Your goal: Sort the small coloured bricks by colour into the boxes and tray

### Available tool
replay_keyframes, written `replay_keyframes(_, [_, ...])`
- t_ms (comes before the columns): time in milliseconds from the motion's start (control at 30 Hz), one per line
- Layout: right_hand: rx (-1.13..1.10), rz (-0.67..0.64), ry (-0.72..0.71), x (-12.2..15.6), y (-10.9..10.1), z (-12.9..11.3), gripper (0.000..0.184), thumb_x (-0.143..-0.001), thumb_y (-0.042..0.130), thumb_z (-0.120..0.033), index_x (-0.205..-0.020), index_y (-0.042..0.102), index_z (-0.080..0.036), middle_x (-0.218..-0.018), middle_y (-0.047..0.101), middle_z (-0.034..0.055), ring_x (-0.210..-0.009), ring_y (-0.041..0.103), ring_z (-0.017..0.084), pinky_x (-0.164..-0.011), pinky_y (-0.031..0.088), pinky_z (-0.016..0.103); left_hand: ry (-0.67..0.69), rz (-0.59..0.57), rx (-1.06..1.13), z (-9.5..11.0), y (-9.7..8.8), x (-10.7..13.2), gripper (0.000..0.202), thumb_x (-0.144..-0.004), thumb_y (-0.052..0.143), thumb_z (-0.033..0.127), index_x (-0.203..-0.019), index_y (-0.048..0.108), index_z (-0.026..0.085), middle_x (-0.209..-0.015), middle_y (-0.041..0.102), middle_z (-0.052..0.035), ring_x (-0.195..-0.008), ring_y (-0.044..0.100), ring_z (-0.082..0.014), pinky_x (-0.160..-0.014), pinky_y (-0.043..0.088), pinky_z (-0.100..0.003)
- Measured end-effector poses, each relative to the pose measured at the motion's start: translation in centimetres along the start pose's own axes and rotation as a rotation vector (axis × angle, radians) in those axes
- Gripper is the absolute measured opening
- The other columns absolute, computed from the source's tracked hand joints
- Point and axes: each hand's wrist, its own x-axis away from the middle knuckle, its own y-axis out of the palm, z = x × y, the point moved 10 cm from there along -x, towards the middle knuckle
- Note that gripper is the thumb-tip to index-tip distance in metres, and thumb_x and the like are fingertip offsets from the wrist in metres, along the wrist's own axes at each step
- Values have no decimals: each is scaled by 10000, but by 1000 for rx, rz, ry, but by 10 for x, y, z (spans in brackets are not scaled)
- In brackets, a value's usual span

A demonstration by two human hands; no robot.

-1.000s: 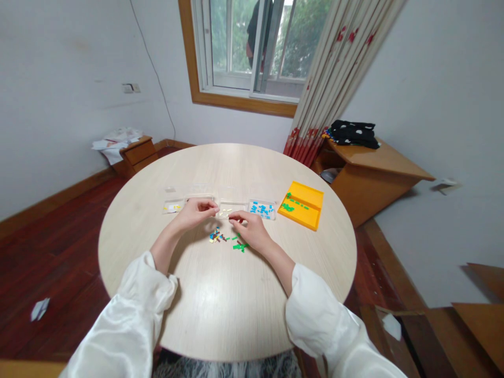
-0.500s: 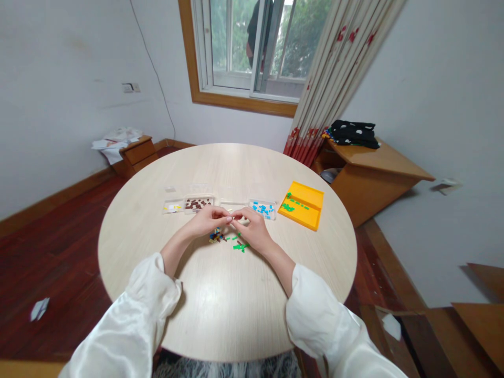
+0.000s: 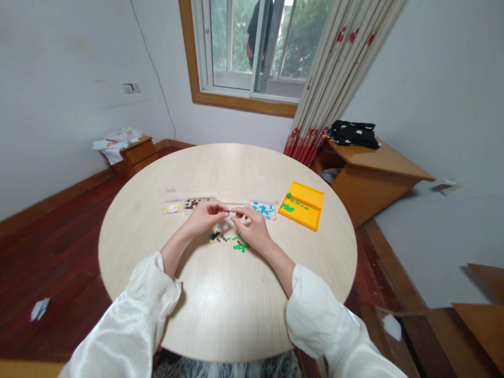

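Note:
Over the middle of the round table (image 3: 220, 310), my left hand (image 3: 207, 216) and my right hand (image 3: 252, 226) meet at the fingertips. Both are closed in a pinch. Whatever sits between the fingers is too small to name. Below them lie a small heap of blue, yellow and brown bricks (image 3: 216, 236) and several loose green bricks (image 3: 240, 247). Just behind my left hand is a clear box of brown bricks (image 3: 192, 203), partly covered by the hand. Beyond my right hand stands a clear box of blue bricks (image 3: 263, 209).
A yellow tray (image 3: 311, 218) with green bricks lies to the right. A small clear box with yellow pieces (image 3: 173, 207) is at the left, with clear lids behind. Past the table stand a wooden cabinet (image 3: 378, 168) and a curtain (image 3: 334, 79). A person (image 3: 255, 31) is beyond the window.
My fingertips have shifted slightly; the left and right tips look a little farther apart. The boxes, the tray and the loose bricks stay in place.

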Motion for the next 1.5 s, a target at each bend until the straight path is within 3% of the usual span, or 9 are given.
replay_keyframes(200, [7, -14, 15, 0, 2, 2, 148, -785, 561, -190, -900, 654, -203, -753, 640, 21, -720, 553, 148, -709, 437, 299, 3, 134, 28, 2, -18, 1, 254, -588, 681, 368, -692, 615, 146, -655, 605, -10, -602, 526, -114, -608, 415, -247])
replay_keyframes(367, [6, -16, 16, 1, 2, 1, 145, -790, 549, -183, -889, 653, -196, -754, 638, 23, -711, 549, 143, -703, 438, 292, -15, 469, -37, -11, -72, 3, 297, -617, 626, 413, -735, 617, 141, -679, 621, -21, -612, 529, -127, -594, 411, -248])
replay_keyframes(433, [10, -21, 15, 1, 2, 1, 145, -791, 547, -180, -888, 654, -192, -748, 635, 25, -708, 547, 140, -700, 438, 287, -24, 633, -142, -15, -97, 9, 280, -658, 574, 388, -752, 636, 132, -705, 639, -37, -639, 541, -137, -604, 413, -248])
replay_keyframes(500, [9, -24, 10, 1, 3, 1, 147, -792, 544, -177, -890, 654, -184, -749, 634, 27, -706, 547, 137, -699, 439, 283, -55, 702, -294, -18, -111, 12, 269, -684, 537, 353, -763, 655, 125, -710, 651, -46, -621, 537, -140, -599, 407, -251])
replay_keyframes(667, [-3, -32, -16, 1, 4, -1, 146, -792, 545, -176, -889, 654, -176, -747, 631, 26, -704, 552, 132, -697, 441, 277, -129, 658, -684, -21, -112, 9, 226, -712, 520, 293, -753, 682, 140, -759, 681, -61, -679, 570, -174, -667, 418, -278])
replay_keyframes(833, [-1, -36, -19, 2, 4, -1, 147, -794, 547, -180, -892, 656, -189, -753, 634, 23, -710, 553, 133, -710, 442, 284, -148, 567, -867, -26, -101, 3, 205, -726, 513, 270, -742, 687, 162, -831, 689, -80, -828, 597, -219, -785, 416, -318])
replay_keyframes(1133, [-2, -39, -40, 1, 5, -5, 145, -793, 547, -168, -890, 654, -178, -733, 627, 21, -705, 547, 131, -715, 438, 280, -205, 476, -909, -43, -100, -3, 253, -740, 521, 285, -832, 721, 159, -878, 688, -100, -864, 594, -225, -782, 407, -322])
replay_keyframes(1333, [11, -83, -30, 2, 9, -4, 138, -791, 547, -157, -877, 652, -180, -740, 632, 20, -706, 548, 130, -718, 434, 282, -182, 501, -931, -39, -101, -2, 271, -757, 490, 299, -809, 721, 167, -885, 687, -104, -869, 589, -235, -787, 397, -333])
replay_keyframes(1500, [18, -204, -27, 4, 20, -3, 139, -790, 538, -115, -841, 651, -178, -796, 652, 29, -761, 558, 137, -763, 424, 299, -184, 508, -941, -34, -100, -2, 279, -754, 467, 321, -715, 688, 155, -829, 677, -98, -822, 588, -220, -739, 395, -306])
